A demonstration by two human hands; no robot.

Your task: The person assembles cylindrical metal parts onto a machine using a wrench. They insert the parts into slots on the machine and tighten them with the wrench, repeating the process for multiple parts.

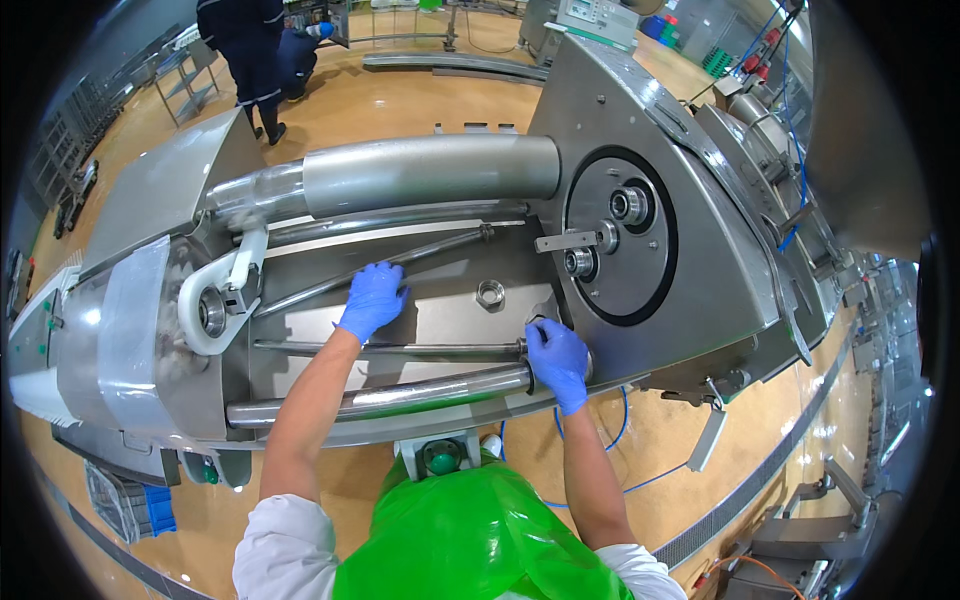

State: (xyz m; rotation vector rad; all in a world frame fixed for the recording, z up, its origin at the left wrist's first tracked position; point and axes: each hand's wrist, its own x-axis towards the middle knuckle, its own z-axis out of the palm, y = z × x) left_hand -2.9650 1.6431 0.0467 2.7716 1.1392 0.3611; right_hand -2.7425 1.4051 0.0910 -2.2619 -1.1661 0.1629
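Observation:
My left hand (pixel 372 300), in a blue glove, is at the slanted metal rod (pixel 440 245) inside the steel machine trough (pixel 430 312). Its fingers curl over the rod, with the thumb on the near side. Near the right end of the lower metal rod (pixel 450 349), my right hand (pixel 558 362), also gloved in blue, is closed by a small metal piece (pixel 546 308). What its fingers hold is mostly hidden beneath them. A loose hex nut (pixel 490 294) lies on the trough floor between my hands.
A round drive plate (pixel 622 237) with threaded hubs and a flat metal bar (pixel 568 241) faces the trough from the right. A thick steel cylinder (pixel 430 168) spans the far side. On the left is a white bracket (pixel 212 310). A person (pixel 243 45) in dark clothes stands beyond.

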